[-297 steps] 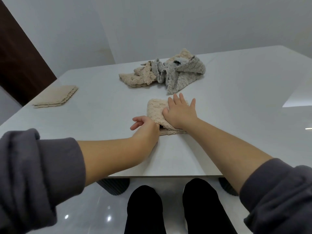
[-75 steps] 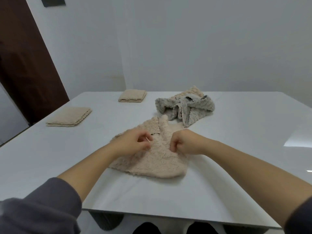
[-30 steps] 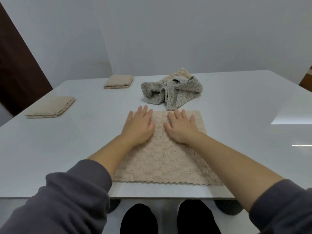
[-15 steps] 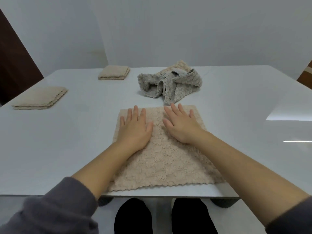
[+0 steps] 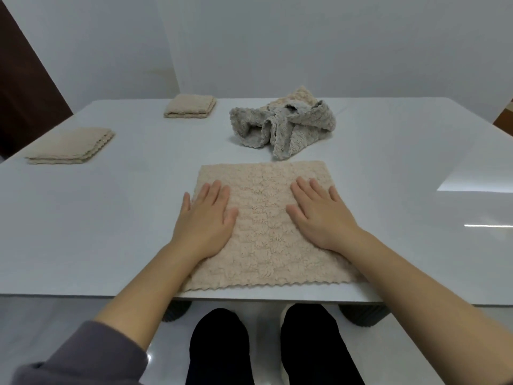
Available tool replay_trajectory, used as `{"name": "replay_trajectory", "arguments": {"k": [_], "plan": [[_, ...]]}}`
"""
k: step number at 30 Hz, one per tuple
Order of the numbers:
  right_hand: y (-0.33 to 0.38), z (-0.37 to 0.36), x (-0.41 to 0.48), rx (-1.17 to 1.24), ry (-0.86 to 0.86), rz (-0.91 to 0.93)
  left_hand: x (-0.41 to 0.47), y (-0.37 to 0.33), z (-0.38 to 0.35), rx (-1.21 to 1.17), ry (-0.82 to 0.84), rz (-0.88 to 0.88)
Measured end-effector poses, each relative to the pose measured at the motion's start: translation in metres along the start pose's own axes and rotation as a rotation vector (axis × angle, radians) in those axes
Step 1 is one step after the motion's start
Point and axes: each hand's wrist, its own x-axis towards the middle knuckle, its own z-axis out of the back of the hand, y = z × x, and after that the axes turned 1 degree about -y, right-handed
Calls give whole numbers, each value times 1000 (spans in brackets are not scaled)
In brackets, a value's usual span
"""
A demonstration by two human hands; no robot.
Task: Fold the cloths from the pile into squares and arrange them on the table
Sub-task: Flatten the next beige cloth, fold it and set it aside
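Observation:
A beige cloth [image 5: 263,226] lies spread flat near the front edge of the white table [image 5: 111,218]. My left hand [image 5: 204,222] rests palm down on its left side, fingers slightly apart. Pressing flat on the cloth's right side is my right hand [image 5: 319,215]. Behind the cloth sits the pile [image 5: 283,126], a crumpled grey cloth with a beige one under it. Two folded beige squares lie on the table: one folded cloth [image 5: 72,145] at the left, another folded cloth [image 5: 190,106] at the far left-centre.
A dark door or panel [image 5: 25,87] stands at the left beyond the table. My feet in black socks [image 5: 266,348] show on the glossy floor under the table's front edge. The wall is close behind the table's far edge.
My hands have slid apart across the beige cloth, from near its far middle toward its left and right sides, smoothing it. The head view has shifted slightly.

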Motion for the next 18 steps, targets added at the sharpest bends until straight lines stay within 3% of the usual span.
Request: {"name": "replay_trajectory", "arguments": {"k": [5,9,18], "plan": [[22,9,-25,33,-75,8,-22,-28,5,-45,-109,17],[44,-1,-37,8,-18,75,-38,-54,-9,-73,-56,-26],[52,-9,-36,30,-28,-22,-33,-51,-6,-62,-29,-32]]}}
